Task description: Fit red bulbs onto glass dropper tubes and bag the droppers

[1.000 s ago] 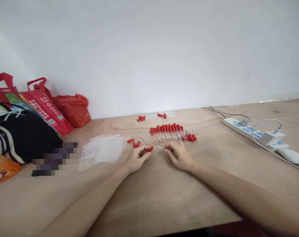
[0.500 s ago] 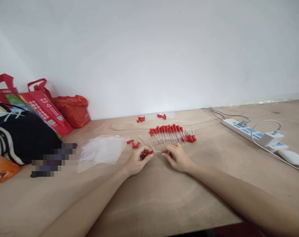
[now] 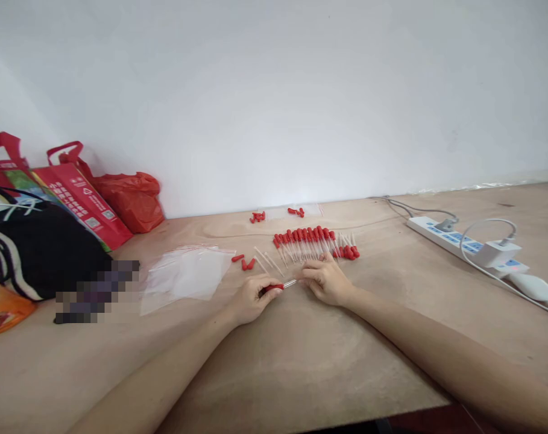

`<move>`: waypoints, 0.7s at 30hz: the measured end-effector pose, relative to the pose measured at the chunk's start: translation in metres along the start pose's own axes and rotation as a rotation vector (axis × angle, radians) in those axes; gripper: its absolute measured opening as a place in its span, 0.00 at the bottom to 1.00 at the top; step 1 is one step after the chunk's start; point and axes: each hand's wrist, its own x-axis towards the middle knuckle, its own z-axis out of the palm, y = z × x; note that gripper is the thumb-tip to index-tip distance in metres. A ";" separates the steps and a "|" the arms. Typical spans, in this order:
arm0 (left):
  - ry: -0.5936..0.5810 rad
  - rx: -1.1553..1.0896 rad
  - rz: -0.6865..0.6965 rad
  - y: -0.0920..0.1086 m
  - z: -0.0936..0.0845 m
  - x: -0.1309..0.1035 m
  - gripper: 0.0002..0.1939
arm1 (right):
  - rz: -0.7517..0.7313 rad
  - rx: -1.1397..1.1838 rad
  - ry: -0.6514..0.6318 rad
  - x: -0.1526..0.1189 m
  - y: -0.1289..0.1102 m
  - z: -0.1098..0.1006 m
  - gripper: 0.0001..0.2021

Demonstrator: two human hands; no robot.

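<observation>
My left hand (image 3: 252, 299) is closed around a red rubber dropper bulb (image 3: 275, 288), pinched between thumb and fingers. A clear dropper tube (image 3: 289, 283) runs from the bulb's mouth to my right hand (image 3: 327, 281), whose fingertips are closed on its other end. How deep the tube sits in the bulb cannot be made out. Just beyond my hands lies a row of droppers with red bulbs (image 3: 304, 235). Several loose clear tubes (image 3: 274, 263) and loose red bulbs (image 3: 248, 264) rest on the table beyond my left hand.
Flat clear zip bags (image 3: 187, 271) lie to the left. Along the wall are more red bulbs (image 3: 257, 217) and a clear bag of tubes (image 3: 277, 213). A white power strip (image 3: 454, 238) with cables stands at right; a red plastic bag (image 3: 131, 202) and a black bag (image 3: 47, 250) at far left.
My left hand with the bulb has shifted slightly down. My right fingers have moved a little, and the tube between the hands now shows more clearly, slanting up to the right.
</observation>
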 end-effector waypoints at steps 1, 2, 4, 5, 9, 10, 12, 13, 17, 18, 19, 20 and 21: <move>0.005 0.016 0.006 0.000 0.000 0.000 0.10 | -0.005 -0.020 0.005 0.000 -0.001 0.000 0.10; 0.011 0.029 0.015 0.000 0.000 0.000 0.10 | -0.008 -0.038 0.008 0.000 -0.003 0.000 0.11; 0.020 0.049 0.030 -0.001 0.001 0.000 0.10 | -0.009 -0.067 0.005 0.000 -0.006 0.000 0.11; 0.023 0.057 0.033 -0.001 0.001 0.000 0.10 | -0.010 -0.076 0.001 0.000 -0.007 0.000 0.11; 0.039 0.074 0.022 0.000 0.001 0.000 0.10 | 0.001 -0.055 -0.014 0.000 -0.010 0.000 0.10; 0.042 0.077 0.024 0.000 0.001 0.000 0.10 | 0.008 -0.038 -0.021 0.000 -0.010 0.001 0.10; 0.050 0.087 0.032 0.001 0.001 -0.001 0.10 | 0.029 0.000 -0.035 0.000 -0.012 0.001 0.10; 0.058 0.096 0.035 0.001 0.001 -0.001 0.10 | 0.042 0.018 -0.042 0.000 -0.013 0.001 0.11; 0.069 0.135 0.076 0.000 0.003 -0.003 0.10 | 0.093 0.096 -0.084 0.002 -0.018 0.000 0.11; 0.062 0.146 0.100 0.000 0.004 -0.004 0.10 | 0.107 0.115 -0.103 0.002 -0.019 0.000 0.11; 0.056 0.156 0.124 -0.001 0.005 -0.005 0.09 | 0.123 0.136 -0.124 0.002 -0.020 -0.001 0.11; 0.053 0.168 0.147 -0.002 0.005 -0.005 0.09 | 0.144 0.162 -0.143 0.003 -0.021 0.000 0.11; 0.052 0.182 0.171 -0.002 0.006 -0.006 0.09 | 0.166 0.194 -0.161 0.003 -0.022 0.000 0.11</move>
